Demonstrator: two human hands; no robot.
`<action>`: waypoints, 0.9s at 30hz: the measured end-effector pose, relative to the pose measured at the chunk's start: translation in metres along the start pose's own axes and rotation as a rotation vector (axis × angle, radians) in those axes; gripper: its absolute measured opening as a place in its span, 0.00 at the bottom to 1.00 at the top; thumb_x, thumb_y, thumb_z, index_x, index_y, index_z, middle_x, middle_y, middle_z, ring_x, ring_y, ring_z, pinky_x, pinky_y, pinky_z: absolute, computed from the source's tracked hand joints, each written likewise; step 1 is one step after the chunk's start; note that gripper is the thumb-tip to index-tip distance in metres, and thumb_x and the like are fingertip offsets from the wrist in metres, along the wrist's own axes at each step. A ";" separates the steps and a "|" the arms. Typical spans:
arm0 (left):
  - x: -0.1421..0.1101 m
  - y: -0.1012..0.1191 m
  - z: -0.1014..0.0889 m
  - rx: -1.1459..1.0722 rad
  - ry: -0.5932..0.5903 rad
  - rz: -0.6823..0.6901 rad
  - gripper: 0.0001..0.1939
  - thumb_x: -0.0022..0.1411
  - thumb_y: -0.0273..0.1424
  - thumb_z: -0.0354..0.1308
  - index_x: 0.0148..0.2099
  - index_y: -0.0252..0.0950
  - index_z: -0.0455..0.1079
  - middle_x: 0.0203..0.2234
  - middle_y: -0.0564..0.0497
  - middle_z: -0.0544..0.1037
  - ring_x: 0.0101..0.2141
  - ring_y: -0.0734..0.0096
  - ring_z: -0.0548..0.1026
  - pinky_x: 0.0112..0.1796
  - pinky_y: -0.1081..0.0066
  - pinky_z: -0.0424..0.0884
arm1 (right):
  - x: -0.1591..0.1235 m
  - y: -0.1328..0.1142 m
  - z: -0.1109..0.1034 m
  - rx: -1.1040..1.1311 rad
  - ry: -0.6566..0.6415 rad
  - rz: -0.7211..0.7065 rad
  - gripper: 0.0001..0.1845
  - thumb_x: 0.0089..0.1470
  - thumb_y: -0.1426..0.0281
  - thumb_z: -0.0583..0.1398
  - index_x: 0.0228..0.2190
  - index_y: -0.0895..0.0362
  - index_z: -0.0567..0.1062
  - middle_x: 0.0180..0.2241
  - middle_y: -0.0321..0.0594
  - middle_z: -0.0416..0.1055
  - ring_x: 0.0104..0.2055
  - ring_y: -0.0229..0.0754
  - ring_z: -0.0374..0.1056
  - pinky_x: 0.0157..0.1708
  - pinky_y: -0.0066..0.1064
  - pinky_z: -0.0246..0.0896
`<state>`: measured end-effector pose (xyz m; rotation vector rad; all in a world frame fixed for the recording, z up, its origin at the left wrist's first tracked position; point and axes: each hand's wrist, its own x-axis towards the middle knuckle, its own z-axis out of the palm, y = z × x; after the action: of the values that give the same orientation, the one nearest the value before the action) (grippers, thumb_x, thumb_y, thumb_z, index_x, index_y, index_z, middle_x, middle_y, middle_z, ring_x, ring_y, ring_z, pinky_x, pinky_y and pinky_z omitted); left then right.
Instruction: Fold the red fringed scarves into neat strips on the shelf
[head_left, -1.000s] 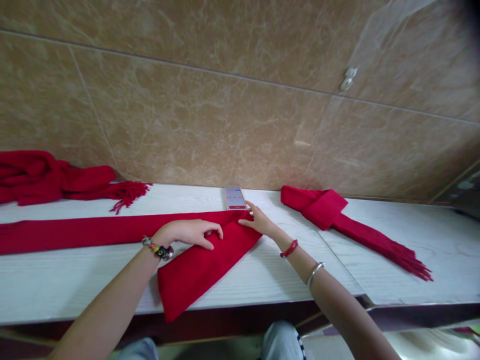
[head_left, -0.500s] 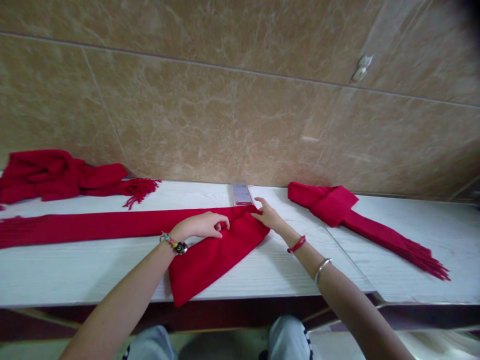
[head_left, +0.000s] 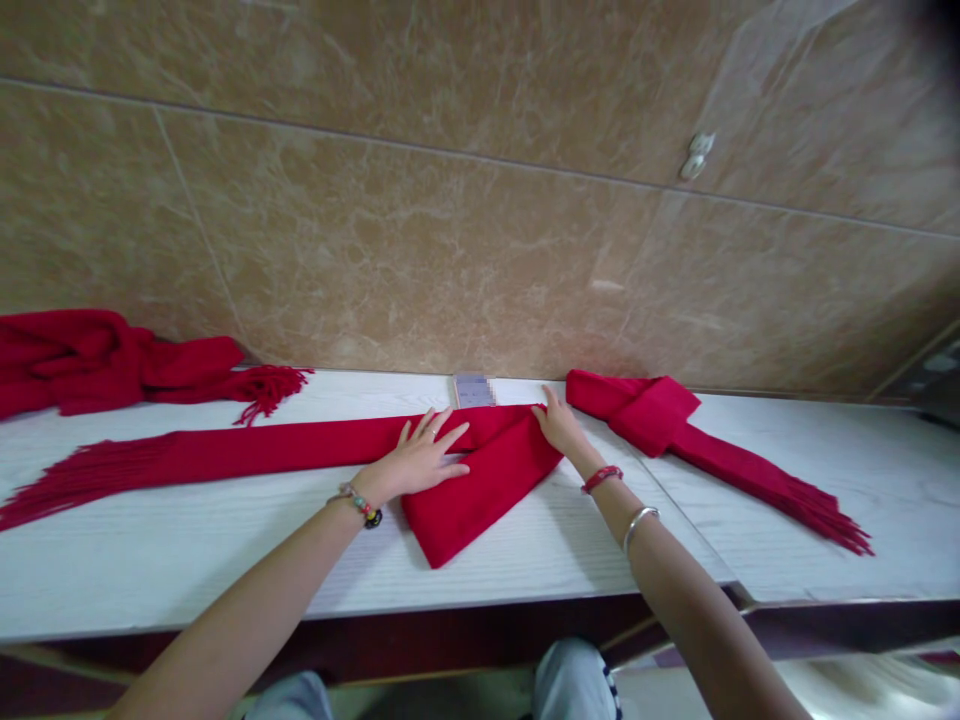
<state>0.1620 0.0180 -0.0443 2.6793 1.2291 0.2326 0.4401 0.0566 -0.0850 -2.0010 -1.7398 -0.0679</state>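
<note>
From far off, I see a bare left arm (head_left: 247,600) and a bare right arm (head_left: 697,620). The left one has a bracelet (head_left: 363,505) of little beads, some green, yellow and black. A thin, shiny ring (head_left: 433,432) is on the left hand (head_left: 416,463). The right arm has a red band (head_left: 602,478), then a round silver bangle (head_left: 639,525) higher up. The trousers (head_left: 572,682) are pale blue-grey, with a black-and-white strip (head_left: 612,690) down one side.
</note>
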 end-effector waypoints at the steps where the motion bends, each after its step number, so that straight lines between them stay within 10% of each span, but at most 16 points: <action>1: -0.001 -0.001 0.001 0.003 -0.108 -0.037 0.35 0.57 0.53 0.44 0.62 0.43 0.46 0.62 0.44 0.41 0.60 0.47 0.37 0.53 0.45 0.40 | 0.000 -0.003 0.002 -0.034 0.002 -0.008 0.25 0.57 0.66 0.47 0.55 0.63 0.54 0.44 0.57 0.67 0.47 0.52 0.64 0.42 0.39 0.58; 5: -0.002 -0.007 0.001 0.021 -0.297 -0.110 0.39 0.56 0.55 0.41 0.64 0.43 0.40 0.62 0.43 0.36 0.60 0.47 0.33 0.52 0.42 0.37 | -0.001 -0.009 -0.003 -0.099 0.091 -0.049 0.26 0.58 0.64 0.46 0.56 0.61 0.54 0.53 0.57 0.57 0.55 0.53 0.55 0.47 0.43 0.56; 9: -0.001 -0.001 0.001 0.044 -0.165 0.086 0.34 0.60 0.50 0.41 0.64 0.42 0.38 0.62 0.47 0.32 0.60 0.56 0.29 0.54 0.46 0.35 | -0.010 -0.006 -0.008 -0.125 0.055 -0.197 0.31 0.58 0.60 0.43 0.58 0.64 0.50 0.60 0.56 0.45 0.61 0.53 0.41 0.52 0.49 0.50; 17: -0.002 0.012 0.011 0.079 -0.255 0.368 0.24 0.66 0.40 0.36 0.63 0.47 0.40 0.62 0.54 0.43 0.61 0.60 0.36 0.55 0.48 0.37 | -0.031 -0.007 0.003 -0.221 -0.236 -0.348 0.27 0.58 0.58 0.43 0.55 0.57 0.57 0.58 0.55 0.51 0.61 0.56 0.42 0.49 0.57 0.50; 27: -0.003 0.012 0.009 0.034 -0.083 0.378 0.23 0.64 0.43 0.40 0.61 0.50 0.49 0.60 0.53 0.51 0.60 0.58 0.40 0.54 0.44 0.32 | -0.027 0.019 -0.037 0.060 -0.036 -0.380 0.28 0.59 0.61 0.44 0.57 0.63 0.54 0.59 0.52 0.50 0.61 0.47 0.44 0.57 0.44 0.45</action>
<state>0.1708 0.0069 -0.0506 2.8987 0.7008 0.1498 0.4628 0.0156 -0.0675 -1.6159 -2.0980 -0.1041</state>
